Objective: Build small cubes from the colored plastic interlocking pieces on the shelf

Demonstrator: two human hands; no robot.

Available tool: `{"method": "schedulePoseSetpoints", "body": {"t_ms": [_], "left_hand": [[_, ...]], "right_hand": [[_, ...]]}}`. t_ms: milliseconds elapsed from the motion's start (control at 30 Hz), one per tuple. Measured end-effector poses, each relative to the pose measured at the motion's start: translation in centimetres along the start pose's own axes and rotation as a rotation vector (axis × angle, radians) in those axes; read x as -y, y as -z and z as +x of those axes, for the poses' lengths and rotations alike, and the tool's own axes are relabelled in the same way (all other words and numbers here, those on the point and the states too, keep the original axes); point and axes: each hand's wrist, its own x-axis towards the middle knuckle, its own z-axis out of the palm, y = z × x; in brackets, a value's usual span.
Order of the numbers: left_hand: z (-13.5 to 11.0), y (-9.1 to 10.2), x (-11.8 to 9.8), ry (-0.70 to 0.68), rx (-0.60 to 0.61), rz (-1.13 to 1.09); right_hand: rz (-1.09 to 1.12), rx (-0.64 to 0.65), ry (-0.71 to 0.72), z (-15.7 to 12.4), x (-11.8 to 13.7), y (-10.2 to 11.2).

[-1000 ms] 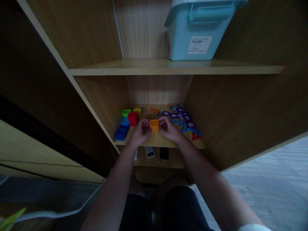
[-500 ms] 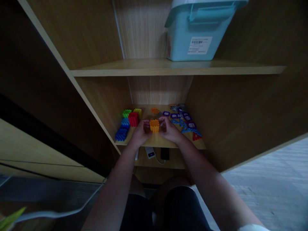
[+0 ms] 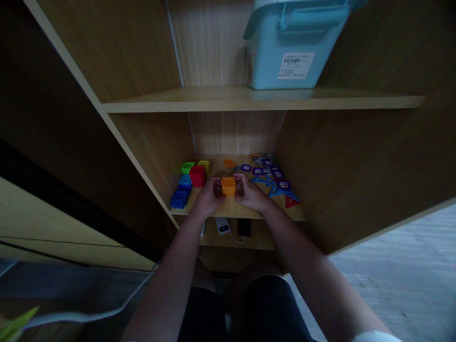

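An orange block cube [image 3: 228,185] of interlocking toothed plastic pieces sits on the wooden shelf [image 3: 235,208] between my hands. My left hand [image 3: 207,196] grips its left side with curled fingers. My right hand [image 3: 250,193] grips its right side the same way. Finished cubes stand to the left: red [image 3: 196,176], green [image 3: 186,167], yellow [image 3: 204,165], light blue [image 3: 185,180] and dark blue [image 3: 178,198]. Loose purple and blue flat pieces [image 3: 272,180] lie in a heap on the right, with a red piece [image 3: 290,202] at the shelf's front.
A loose orange piece [image 3: 230,164] lies behind the cube. A pale blue lidded bin [image 3: 292,45] stands on the upper shelf. Below the working shelf lie a white power bank [image 3: 223,225] with its cable and a black device [image 3: 243,227]. Cabinet walls close in both sides.
Both hands have stayed on the orange cube, shifting their fingers slightly. The cube has hardly moved.
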Motion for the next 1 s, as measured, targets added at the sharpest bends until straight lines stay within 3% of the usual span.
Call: {"method": "schedulePoseSetpoints", "body": {"t_ms": [1000], "left_hand": [[0.0,-0.1,-1.1,0.056,0.0,0.033]], "right_hand": [[-0.033,0.021,-0.025,0.1,0.5,0.1]]}}
